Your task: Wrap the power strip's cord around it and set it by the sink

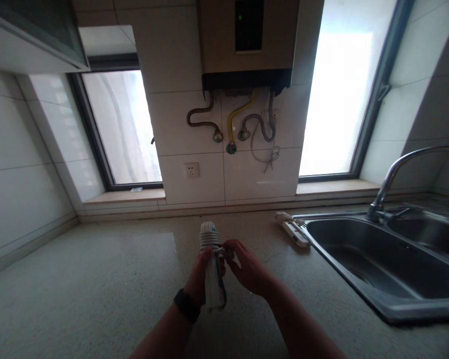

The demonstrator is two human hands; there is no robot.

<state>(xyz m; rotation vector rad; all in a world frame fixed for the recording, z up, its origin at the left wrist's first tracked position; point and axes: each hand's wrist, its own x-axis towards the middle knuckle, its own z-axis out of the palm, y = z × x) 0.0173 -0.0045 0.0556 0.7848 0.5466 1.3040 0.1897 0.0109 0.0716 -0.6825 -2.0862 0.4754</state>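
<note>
A white power strip (213, 286) stands out over the counter with its cord (209, 241) wound in several turns round its far end. My left hand (198, 274), with a dark watch band on the wrist, is closed round the strip from the left. On the right side, the fingers of my right hand (245, 264) pinch a pale piece at the cord's end, which looks like the plug (228, 253). A loop of cord hangs along the strip's lower right edge. Fingertips partly hide the plug.
A second white power strip (296, 233) lies on the speckled counter (115, 284) beside the double steel sink (359, 284). A chrome faucet (387, 184) rises behind the basin. The water heater (219, 40), its hoses and a wall socket (191, 170) are on the tiled wall.
</note>
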